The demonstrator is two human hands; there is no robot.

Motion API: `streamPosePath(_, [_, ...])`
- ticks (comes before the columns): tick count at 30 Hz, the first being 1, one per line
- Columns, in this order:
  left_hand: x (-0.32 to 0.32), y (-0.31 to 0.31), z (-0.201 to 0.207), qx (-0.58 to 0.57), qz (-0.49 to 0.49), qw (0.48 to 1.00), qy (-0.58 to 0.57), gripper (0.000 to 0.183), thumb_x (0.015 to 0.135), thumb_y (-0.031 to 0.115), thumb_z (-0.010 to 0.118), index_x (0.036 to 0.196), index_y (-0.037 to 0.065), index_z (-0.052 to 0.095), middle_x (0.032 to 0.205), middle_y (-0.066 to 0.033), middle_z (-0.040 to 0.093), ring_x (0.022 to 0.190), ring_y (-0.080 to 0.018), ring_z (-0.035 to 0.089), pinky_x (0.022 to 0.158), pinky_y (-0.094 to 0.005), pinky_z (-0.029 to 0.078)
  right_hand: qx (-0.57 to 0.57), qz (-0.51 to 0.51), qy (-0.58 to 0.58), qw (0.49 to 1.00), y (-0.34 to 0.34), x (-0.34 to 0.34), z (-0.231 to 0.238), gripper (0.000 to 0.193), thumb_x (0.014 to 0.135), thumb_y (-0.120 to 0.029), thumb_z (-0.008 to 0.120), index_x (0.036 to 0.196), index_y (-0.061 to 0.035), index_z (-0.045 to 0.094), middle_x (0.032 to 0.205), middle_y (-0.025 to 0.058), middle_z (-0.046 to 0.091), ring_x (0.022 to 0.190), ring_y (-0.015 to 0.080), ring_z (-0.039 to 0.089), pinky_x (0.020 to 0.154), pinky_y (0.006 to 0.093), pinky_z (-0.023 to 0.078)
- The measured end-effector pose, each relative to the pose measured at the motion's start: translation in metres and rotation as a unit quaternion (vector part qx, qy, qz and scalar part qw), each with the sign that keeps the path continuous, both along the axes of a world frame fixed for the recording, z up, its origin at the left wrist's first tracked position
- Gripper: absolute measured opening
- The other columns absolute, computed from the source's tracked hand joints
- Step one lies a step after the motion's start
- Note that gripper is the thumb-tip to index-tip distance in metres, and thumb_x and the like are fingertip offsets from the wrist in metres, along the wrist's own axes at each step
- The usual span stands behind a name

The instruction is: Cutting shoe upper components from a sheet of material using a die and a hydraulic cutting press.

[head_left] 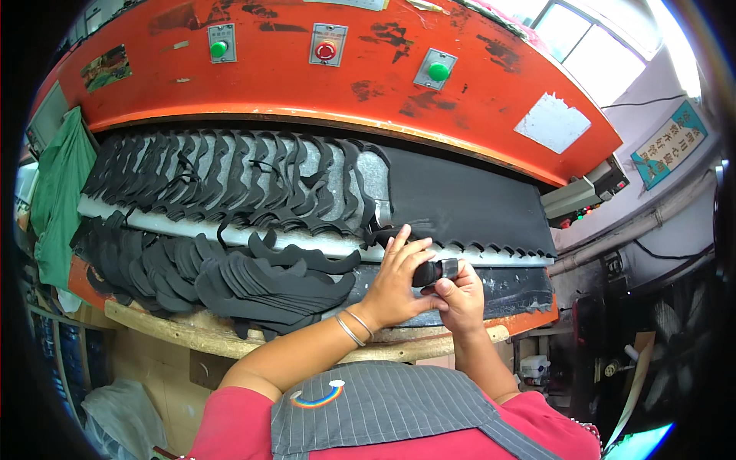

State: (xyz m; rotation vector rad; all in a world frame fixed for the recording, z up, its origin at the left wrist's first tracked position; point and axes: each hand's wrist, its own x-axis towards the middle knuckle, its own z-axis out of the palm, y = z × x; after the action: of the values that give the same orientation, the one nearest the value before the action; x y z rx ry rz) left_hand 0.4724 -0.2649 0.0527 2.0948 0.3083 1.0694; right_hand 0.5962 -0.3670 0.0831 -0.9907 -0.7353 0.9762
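Note:
A small black object (429, 274) with a rounded end and a glossier block-like end sits between my two hands. I cannot make out its exact kind. My left hand (395, 277) reaches around its left side, fingers above and thumb below, with the fingertips by the edge of the black foam sheet (468, 199). From the right, my right hand (462, 300) grips it with bent fingers and the thumb pressed on top. A shiny metal edge (379, 214) stands just beyond my left fingertips, beside the cut foam.
Wavy cut foam strips (230, 172) stand in rows at left. Loose curved black foam pieces (261, 287) lie piled before the pale bar (180, 230). The orange machine beam (268, 92) spans the back, with green buttons (438, 72) and a red one (326, 51). Green cloth (57, 199) hangs at left.

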Motion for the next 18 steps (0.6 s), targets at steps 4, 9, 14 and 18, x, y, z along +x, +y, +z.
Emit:
streamPosePath(4, [0.003,0.0,-0.005,-0.215,-0.106,0.962,-0.132,0.037,0.089,0.04,0.064,0.102,0.006,0.059,0.108,-0.011,0.06,0.125,-0.0388,0.047,0.112,-0.055,0.021,0.023,-0.029,0.043,0.998,-0.005,-0.011,0.017,0.026,0.088,-0.017,0.068,0.103,-0.0029,0.053,0.098,0.0113,0.065,0.075,0.0181,0.065,0.061,0.0295,0.057])
streamPosePath(9, [-0.043,0.027,0.011,-0.601,-0.074,0.671,-0.427,0.037,0.1,0.041,0.047,0.08,0.01,0.055,0.084,-0.0041,0.057,0.11,-0.0272,0.06,0.097,-0.0448,0.043,0.097,-0.079,0.144,0.982,-0.031,0.046,0.059,0.028,0.092,-0.022,0.063,0.112,-0.0081,0.048,0.08,0.0057,0.056,0.071,0.0161,0.062,0.057,0.0327,0.059])
streamPosePath(14, [-0.12,0.063,-0.002,-0.639,0.089,0.597,-0.476,0.036,0.098,0.039,0.051,0.075,0.013,0.044,0.074,-0.0011,0.049,0.078,-0.0195,0.054,0.1,-0.0506,0.044,0.106,-0.067,-0.223,0.967,-0.025,0.1,0.087,0.02,0.087,-0.008,0.066,0.097,-0.0039,0.05,0.078,0.0075,0.056,0.066,0.0147,0.059,0.062,0.0284,0.054])
streamPosePath(18, [-0.101,0.041,-0.001,-0.608,0.093,0.629,-0.475,0.034,0.097,0.035,0.054,0.074,0.012,0.045,0.074,0.0002,0.047,0.076,-0.0143,0.051,0.095,-0.0485,0.049,-0.043,-0.019,-0.567,0.823,0.03,0.11,0.069,0.018,0.082,-0.009,0.07,0.092,-0.0007,0.056,0.077,0.0114,0.056,0.067,0.0216,0.058,0.062,0.0325,0.046])
